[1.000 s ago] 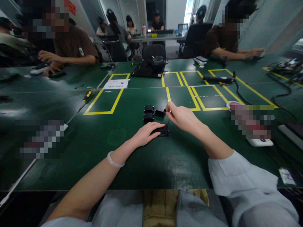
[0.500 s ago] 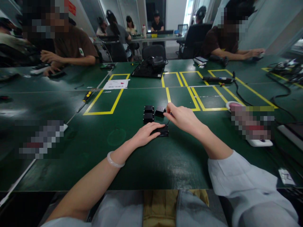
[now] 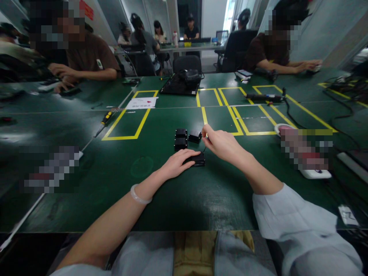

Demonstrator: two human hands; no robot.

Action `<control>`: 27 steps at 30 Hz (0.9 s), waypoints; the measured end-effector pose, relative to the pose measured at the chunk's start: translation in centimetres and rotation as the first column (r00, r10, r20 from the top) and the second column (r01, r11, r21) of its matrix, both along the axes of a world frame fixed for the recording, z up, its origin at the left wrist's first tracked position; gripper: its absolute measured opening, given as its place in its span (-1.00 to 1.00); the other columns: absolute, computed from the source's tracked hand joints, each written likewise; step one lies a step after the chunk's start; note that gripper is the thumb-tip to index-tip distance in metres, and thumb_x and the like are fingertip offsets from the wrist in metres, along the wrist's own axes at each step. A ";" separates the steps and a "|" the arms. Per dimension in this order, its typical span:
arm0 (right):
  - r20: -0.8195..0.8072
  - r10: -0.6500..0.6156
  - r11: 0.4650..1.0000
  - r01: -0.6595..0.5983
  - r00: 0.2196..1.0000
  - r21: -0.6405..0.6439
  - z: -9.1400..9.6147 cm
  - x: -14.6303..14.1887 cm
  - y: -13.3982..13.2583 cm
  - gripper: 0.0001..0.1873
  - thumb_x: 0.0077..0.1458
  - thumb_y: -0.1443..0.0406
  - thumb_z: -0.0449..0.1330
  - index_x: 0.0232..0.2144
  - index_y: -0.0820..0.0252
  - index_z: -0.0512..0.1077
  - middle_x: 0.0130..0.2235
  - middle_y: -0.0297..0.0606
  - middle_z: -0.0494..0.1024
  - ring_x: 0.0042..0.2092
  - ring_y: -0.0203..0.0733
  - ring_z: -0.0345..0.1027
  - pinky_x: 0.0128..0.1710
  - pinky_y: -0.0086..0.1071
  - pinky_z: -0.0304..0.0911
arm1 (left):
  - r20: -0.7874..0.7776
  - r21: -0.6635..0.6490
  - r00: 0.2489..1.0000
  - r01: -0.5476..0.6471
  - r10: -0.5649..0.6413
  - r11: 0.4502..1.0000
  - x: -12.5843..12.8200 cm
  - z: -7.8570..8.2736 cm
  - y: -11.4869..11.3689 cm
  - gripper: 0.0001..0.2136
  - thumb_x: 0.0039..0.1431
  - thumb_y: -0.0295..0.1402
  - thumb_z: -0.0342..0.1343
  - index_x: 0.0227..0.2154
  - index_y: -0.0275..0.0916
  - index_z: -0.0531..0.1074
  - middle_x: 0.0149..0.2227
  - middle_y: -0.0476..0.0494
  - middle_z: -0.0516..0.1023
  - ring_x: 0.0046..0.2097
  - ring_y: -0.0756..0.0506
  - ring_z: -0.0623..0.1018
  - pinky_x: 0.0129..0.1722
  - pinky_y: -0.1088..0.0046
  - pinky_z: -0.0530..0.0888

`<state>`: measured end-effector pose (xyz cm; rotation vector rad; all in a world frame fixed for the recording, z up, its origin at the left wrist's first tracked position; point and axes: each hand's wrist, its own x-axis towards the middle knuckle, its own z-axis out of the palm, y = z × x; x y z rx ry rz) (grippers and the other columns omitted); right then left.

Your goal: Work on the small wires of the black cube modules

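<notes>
A small black block (image 3: 199,158) lies on the green table, its left part covered by my left hand (image 3: 180,161). The thumb and fingers of that hand hold it from the front and the top. My right hand (image 3: 220,142) is closed in a pinch just above and right of it. Out of the pinch runs the thin dark shaft of a tool (image 3: 204,150), down to the block's right end; its upper part is hidden by my fingers. Close beside my right fingertips sits a tilted black block (image 3: 194,137). Two more black blocks (image 3: 181,138) stand together to its left.
Yellow tape (image 3: 120,138) marks rectangles on the green table (image 3: 115,207). A yellow-black screwdriver (image 3: 107,117) and a paper sheet (image 3: 142,102) lie to the left. A corded black tool (image 3: 266,97) and a blurred white-edged object (image 3: 316,174) are right. Co-workers sit opposite.
Almost nothing differs. Both hands keep their places at the black block; the view has shifted very slightly.
</notes>
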<state>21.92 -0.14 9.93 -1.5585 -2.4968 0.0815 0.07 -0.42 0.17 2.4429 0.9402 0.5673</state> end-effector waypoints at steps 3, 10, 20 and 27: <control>0.002 0.000 1.000 0.000 1.000 0.014 0.0 0.0 0.0 -0.70 0.26 0.24 -0.13 -0.04 0.17 0.25 -0.32 -0.20 0.56 -0.42 -0.20 0.33 -0.46 -0.36 -0.13 | 0.004 -0.001 1.000 0.004 -0.004 1.000 0.0 -0.1 0.1 -0.62 0.37 -0.28 -0.05 0.21 -0.08 0.24 0.12 -0.14 0.41 0.13 -0.15 0.38 0.16 0.23 0.32; -0.024 0.002 1.000 -0.001 1.000 0.022 0.0 -0.1 -0.1 -0.70 0.29 0.17 -0.13 -0.08 0.16 0.27 -0.32 -0.22 0.57 -0.38 -0.20 0.36 -0.46 -0.37 -0.13 | 0.009 0.003 1.000 -0.003 0.003 1.000 0.0 -0.1 0.0 -0.62 0.37 -0.28 -0.05 0.21 -0.08 0.25 0.12 -0.13 0.41 0.14 -0.15 0.38 0.17 0.23 0.31; 0.016 -0.006 1.000 0.006 1.000 0.017 0.2 -0.3 -0.1 -0.68 0.31 0.13 -0.14 -0.12 0.16 0.30 -0.35 -0.22 0.56 -0.39 -0.20 0.36 -0.48 -0.37 -0.14 | 0.006 -0.001 1.000 0.001 -0.001 1.000 0.1 0.3 -0.1 -0.63 0.37 -0.29 -0.04 0.20 -0.10 0.25 0.13 -0.12 0.41 0.14 -0.14 0.38 0.18 0.25 0.31; 0.013 -0.020 1.000 0.020 1.000 0.016 0.3 -0.3 -0.2 -0.71 0.29 0.23 -0.15 -0.07 0.19 0.26 -0.34 -0.20 0.56 -0.42 -0.21 0.34 -0.49 -0.37 -0.15 | 0.002 0.001 1.000 -0.005 0.005 1.000 0.1 0.3 -0.2 -0.63 0.37 -0.29 -0.05 0.21 -0.07 0.25 0.14 -0.12 0.40 0.15 -0.14 0.38 0.18 0.23 0.31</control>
